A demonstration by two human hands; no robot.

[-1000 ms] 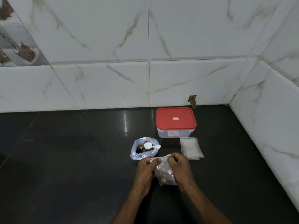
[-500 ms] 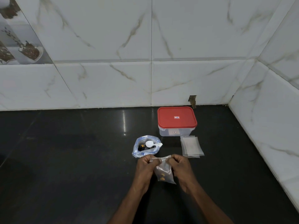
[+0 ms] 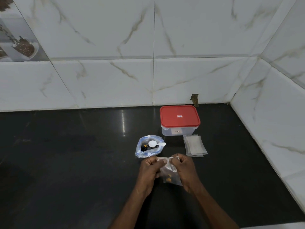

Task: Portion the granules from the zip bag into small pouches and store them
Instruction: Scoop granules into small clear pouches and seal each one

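While its top edge is pinched by the left hand (image 3: pixel 149 169) and right hand (image 3: pixel 184 169), the small pouch (image 3: pixel 170 175) is hung long-axis vertical, mouth upward, above the bench (image 3: pixel 66 162).

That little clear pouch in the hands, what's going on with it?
A person pinches the top of the small pouch with both the left hand and right hand, apparently pressing it closed; a few orange granules sit inside. Behind it, the open zip bag holds a white scoop. Spare pouches lie beside a lidded red-topped container.
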